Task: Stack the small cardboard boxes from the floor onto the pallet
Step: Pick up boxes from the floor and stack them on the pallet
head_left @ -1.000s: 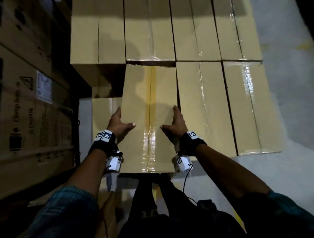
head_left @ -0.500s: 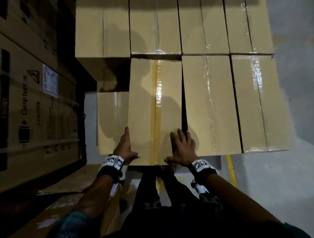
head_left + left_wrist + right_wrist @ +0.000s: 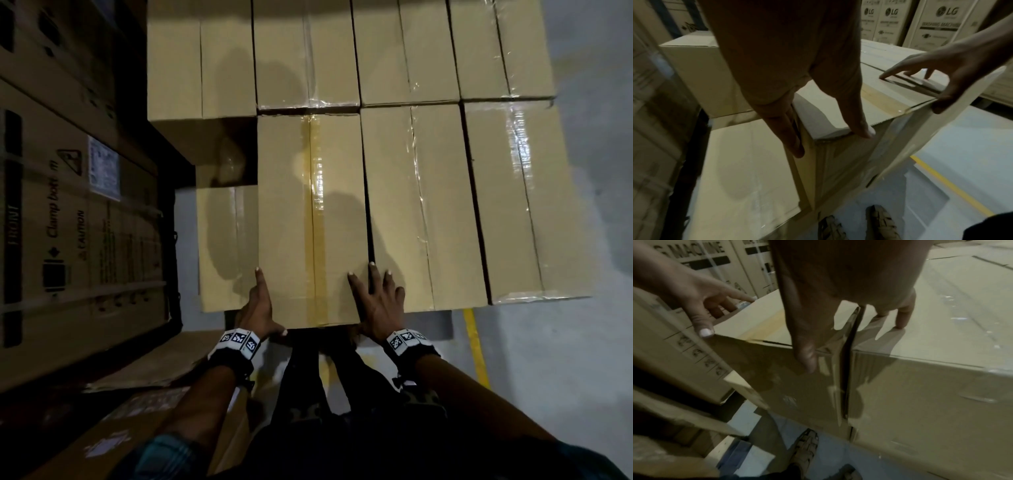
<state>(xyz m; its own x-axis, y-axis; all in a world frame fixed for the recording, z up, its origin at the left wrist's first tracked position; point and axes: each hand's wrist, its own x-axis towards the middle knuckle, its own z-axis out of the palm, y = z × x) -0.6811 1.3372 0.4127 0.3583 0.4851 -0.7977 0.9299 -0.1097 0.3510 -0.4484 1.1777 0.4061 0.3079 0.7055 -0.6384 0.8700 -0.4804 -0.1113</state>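
A small taped cardboard box [image 3: 311, 219] lies in the top layer of the stack, its far end against the back row [image 3: 308, 54]. My left hand [image 3: 260, 305] lies along the box's left near corner with straight fingers [image 3: 795, 142] down its side and the thumb at the near top edge. My right hand [image 3: 375, 301] rests flat and spread over the seam between this box and the box to its right [image 3: 421, 205], thumb hooked over the near edge. In the right wrist view the box [image 3: 787, 386] has a narrow dark gap to that neighbour. The pallet is hidden.
A lower box [image 3: 226, 246] sits left of the pushed one, leaving a step down. Another box [image 3: 520, 205] ends the row at the right. Tall printed cartons [image 3: 68, 222] wall the left. Flattened cardboard [image 3: 154, 363] and a yellow floor line [image 3: 474, 346] lie near my feet [image 3: 879, 224].
The box has slid away from me until it meets the back row. Both hands moved from its sides to its near end, and the right hand now lies flat on top.
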